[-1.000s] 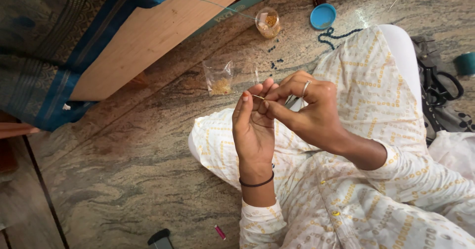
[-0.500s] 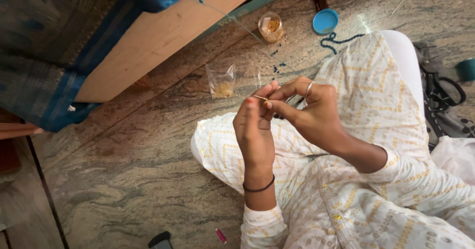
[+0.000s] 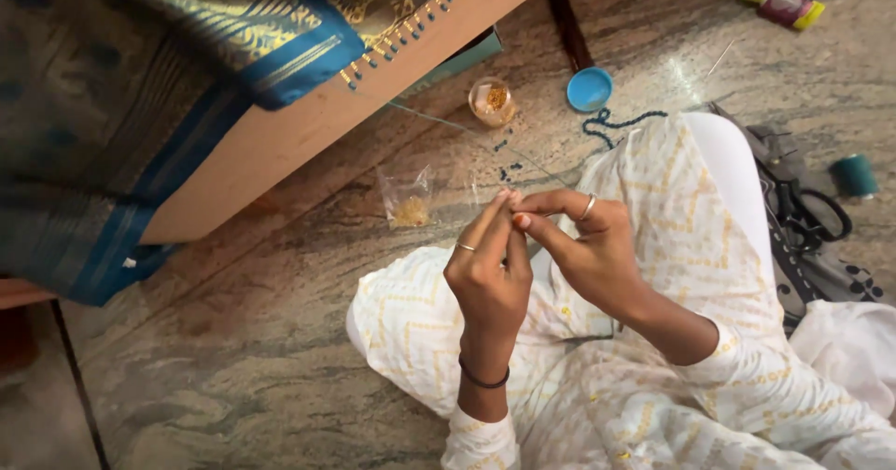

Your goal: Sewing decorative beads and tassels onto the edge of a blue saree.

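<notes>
Two hands pinched together, left hand [image 3: 487, 274], right hand [image 3: 588, 246], one blue lid [image 3: 589, 89], two bead packets [image 3: 409, 199].

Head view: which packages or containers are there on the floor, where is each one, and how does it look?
Clear plastic bag: left of the hands, golden beads inside.
Small clear jar: by the wooden frame, orange beads.
Blue lid: right of the jar, round.
Small bottle: top right, lying, yellow ends.

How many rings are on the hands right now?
2. One gold ring on a finger of the left hand, one silver ring on a finger of the right hand. Others may be hidden behind the fingers.
</notes>
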